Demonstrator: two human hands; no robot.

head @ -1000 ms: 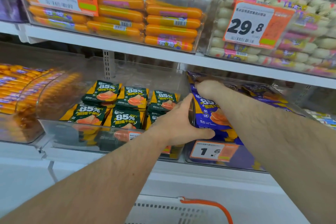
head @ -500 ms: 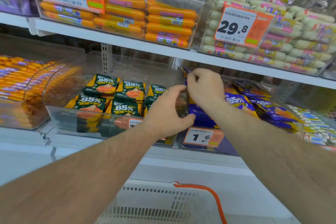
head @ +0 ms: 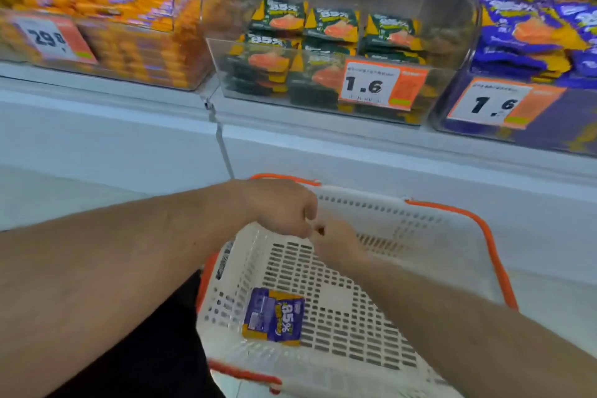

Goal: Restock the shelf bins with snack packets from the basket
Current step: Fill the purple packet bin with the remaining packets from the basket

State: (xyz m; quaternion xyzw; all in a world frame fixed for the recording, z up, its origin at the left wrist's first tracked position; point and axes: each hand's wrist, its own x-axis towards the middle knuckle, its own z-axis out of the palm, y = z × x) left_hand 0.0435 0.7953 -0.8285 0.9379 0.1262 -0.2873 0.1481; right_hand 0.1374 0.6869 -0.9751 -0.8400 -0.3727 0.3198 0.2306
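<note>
One purple snack packet (head: pixel 274 315) lies flat on the slotted floor of the white basket (head: pixel 420 236), in the lower centre of the frame, near the basket's left wall and apart from the other three walls. Most of the basket floor to the right of and above the packet is bare. Orange handles (head: pixel 494 252) run along the basket's right and left rims. Both hands hang above the basket's far half, at frame centre, knuckle to knuckle. The left hand (head: pixel 277 207) has its fingers curled under and nothing visible in it. The right hand (head: pixel 336 244) is also curled, with a small dark gap between its fingers; whether it grips anything cannot be determined because of motion blur. Neither hand touches the packet or the basket rim. Across the upper frame, three clear shelf bins stand side by side on a white shelf edge (head: pixel 323 139): the orange-packet bin (head: pixel 106 52) at upper left, the green-packet bin (head: pixel 323 90) at upper centre, and the purple-packet bin (head: pixel 533 126) at upper right. The green-packet bin shows open room above its stacks.
</note>
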